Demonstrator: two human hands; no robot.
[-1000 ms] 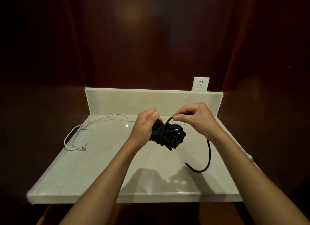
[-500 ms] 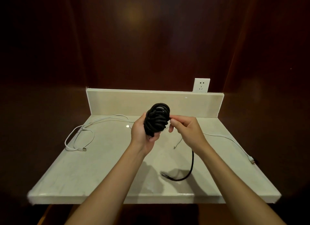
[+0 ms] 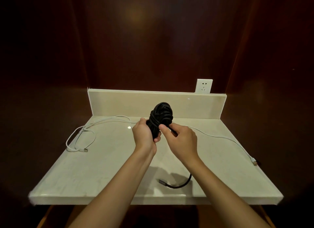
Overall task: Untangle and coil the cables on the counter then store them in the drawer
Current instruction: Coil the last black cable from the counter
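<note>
A black cable coil [image 3: 161,116] stands upright above the middle of the pale counter [image 3: 105,173]. My left hand [image 3: 144,134] grips its lower part. My right hand [image 3: 180,139] pinches the coil's loose strand just right of the bundle. The black tail with its plug [image 3: 175,184] hangs below my right forearm near the counter's front. A white cable [image 3: 79,139] lies looped at the left; its other run crosses to the right edge, ending in a plug [image 3: 254,161]. No drawer is in view.
A low backsplash [image 3: 195,107] closes the counter's rear, with a white wall socket [image 3: 203,88] above it at the right. Dark wood panels surround the counter on three sides. The front edge [image 3: 153,199] drops off toward me.
The black coil was tipped upright and raised. My right hand came in close to the bundle, taking up the loose strand, so the hanging tail is shorter and lies nearer the front edge.
</note>
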